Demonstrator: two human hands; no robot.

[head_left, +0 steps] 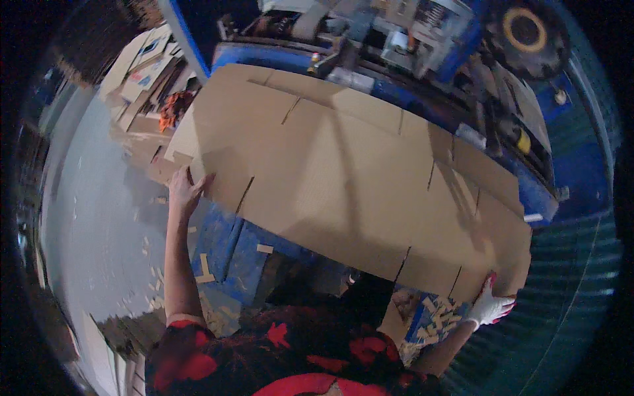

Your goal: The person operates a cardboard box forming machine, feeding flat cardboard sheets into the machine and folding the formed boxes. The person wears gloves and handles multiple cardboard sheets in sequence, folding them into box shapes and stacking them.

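Note:
A long brown cardboard sheet (317, 175) with slots cut into its edges lies across the front of a blue machine (429, 99). My left hand (186, 191), bare, grips the sheet's near left corner, with its thumb by the top face. At the near right corner, my right hand (492, 305) wears a white glove with red fingertips and holds the edge. The undersides of both grips are partly hidden. A narrow slot (245, 193) runs inward from the near edge, not far from my left hand.
Stacked cardboard pieces (142, 82) stand at the far left, beside an orange cloth (175, 111). Small cardboard offcuts (439, 320) lie in a heap below the sheet's right end. More scraps (205, 269) are scattered below the left end. A large dark wheel (526, 33) sits at the upper right.

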